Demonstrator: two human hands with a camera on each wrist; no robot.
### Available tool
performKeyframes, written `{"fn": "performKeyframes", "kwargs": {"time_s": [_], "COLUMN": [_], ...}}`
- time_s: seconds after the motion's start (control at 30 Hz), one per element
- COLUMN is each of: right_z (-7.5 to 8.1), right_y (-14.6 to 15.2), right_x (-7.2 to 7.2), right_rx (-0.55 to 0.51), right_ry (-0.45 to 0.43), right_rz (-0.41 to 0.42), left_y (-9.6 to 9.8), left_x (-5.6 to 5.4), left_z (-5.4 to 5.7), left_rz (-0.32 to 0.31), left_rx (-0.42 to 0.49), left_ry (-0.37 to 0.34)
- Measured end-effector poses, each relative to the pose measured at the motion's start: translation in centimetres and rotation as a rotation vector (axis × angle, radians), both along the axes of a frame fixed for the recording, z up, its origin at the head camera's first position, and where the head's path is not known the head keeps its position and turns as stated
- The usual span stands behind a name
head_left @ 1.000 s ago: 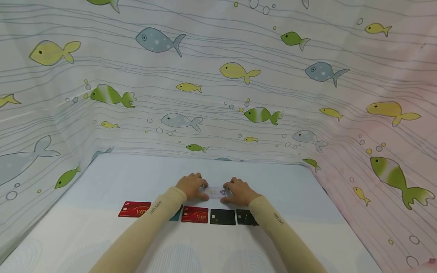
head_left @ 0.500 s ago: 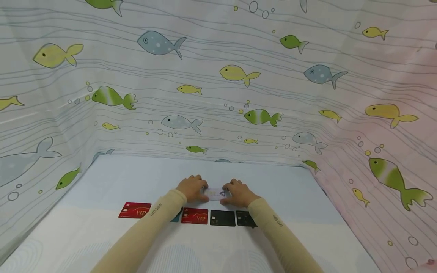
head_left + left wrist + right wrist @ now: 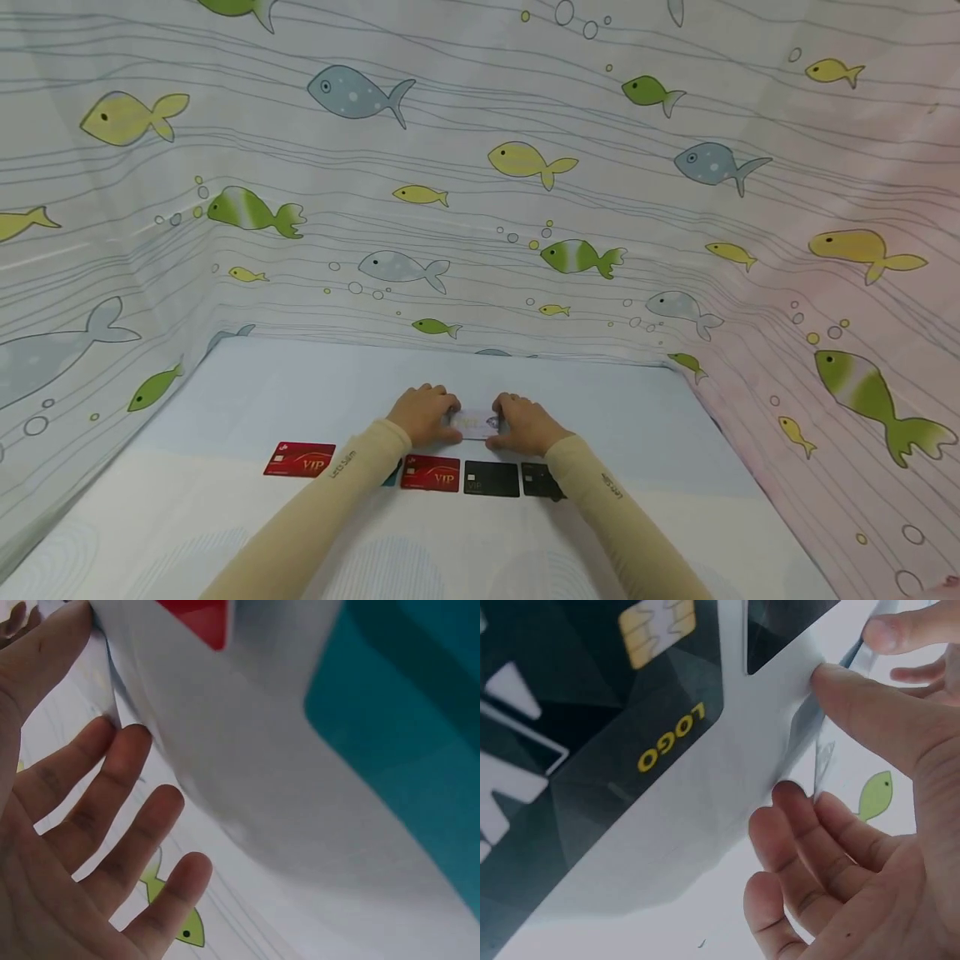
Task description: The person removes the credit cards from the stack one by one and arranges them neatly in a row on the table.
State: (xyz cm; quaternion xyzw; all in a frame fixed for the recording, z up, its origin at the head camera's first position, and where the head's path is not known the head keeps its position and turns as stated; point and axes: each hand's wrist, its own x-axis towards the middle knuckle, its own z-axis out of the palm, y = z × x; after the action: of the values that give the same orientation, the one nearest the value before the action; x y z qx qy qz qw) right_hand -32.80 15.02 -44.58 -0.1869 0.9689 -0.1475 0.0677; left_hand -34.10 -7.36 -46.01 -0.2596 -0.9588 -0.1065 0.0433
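A thin pale lilac-white card (image 3: 474, 424) with a darker mark near its right end lies between my two hands. My left hand (image 3: 424, 414) pinches its left end, thumb on the near side and fingertips on the far side. At the right end my right hand (image 3: 528, 425) holds it the same way. In the left wrist view the left hand (image 3: 97, 817) has its other fingers spread beside the sheet's edge. The right wrist view shows the right hand (image 3: 855, 855) with thumb and fingertips at the card's edge. Its print is too faint to read.
Nearer me lies a row of cards: a red VIP card (image 3: 300, 459), a teal card (image 3: 392, 477) mostly behind my left sleeve, another red card (image 3: 431, 473), a black card (image 3: 491, 478) and a dark card (image 3: 542, 479) partly under my right sleeve. A fish-patterned curtain (image 3: 465, 225) surrounds the table.
Both hands keep hold of the pale card in nearly the same place. The head view has shifted slightly; the row of cards has not moved on the table.
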Motion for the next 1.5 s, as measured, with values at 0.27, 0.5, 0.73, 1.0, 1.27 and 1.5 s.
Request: {"fn": "performKeyframes", "kwargs": {"time_s": [0.27,0.5,0.73,1.0,1.27,1.5], "right_z": [-0.2,-0.4,-0.6,-0.8,-0.6,-0.8], "right_y": [-0.2,-0.2,-0.3,-0.3,-0.1,1.1], "right_x": [-0.1,0.0,0.2,0.5,0.9,1.6], "right_rx": [0.015,0.046,0.081,0.087,0.056,0.000], "right_ry": [0.043,0.090,0.142,0.174,0.167,0.197], "right_rz": [0.000,0.008,0.031,0.049,0.043,0.081], "left_y": [0.0,0.0,-0.2,-0.3,-0.4,-0.4], "left_x": [0.3,0.3,0.4,0.3,0.3,1.2], "left_z": [0.1,0.0,-0.1,-0.3,0.0,1.3], "left_rz": [-0.002,-0.017,-0.028,-0.044,-0.068,-0.124], "left_rx": [0.017,0.008,0.003,0.002,-0.023,-0.028], "left_ry": [-0.012,-0.006,-0.023,-0.009,0.045,0.075]}}
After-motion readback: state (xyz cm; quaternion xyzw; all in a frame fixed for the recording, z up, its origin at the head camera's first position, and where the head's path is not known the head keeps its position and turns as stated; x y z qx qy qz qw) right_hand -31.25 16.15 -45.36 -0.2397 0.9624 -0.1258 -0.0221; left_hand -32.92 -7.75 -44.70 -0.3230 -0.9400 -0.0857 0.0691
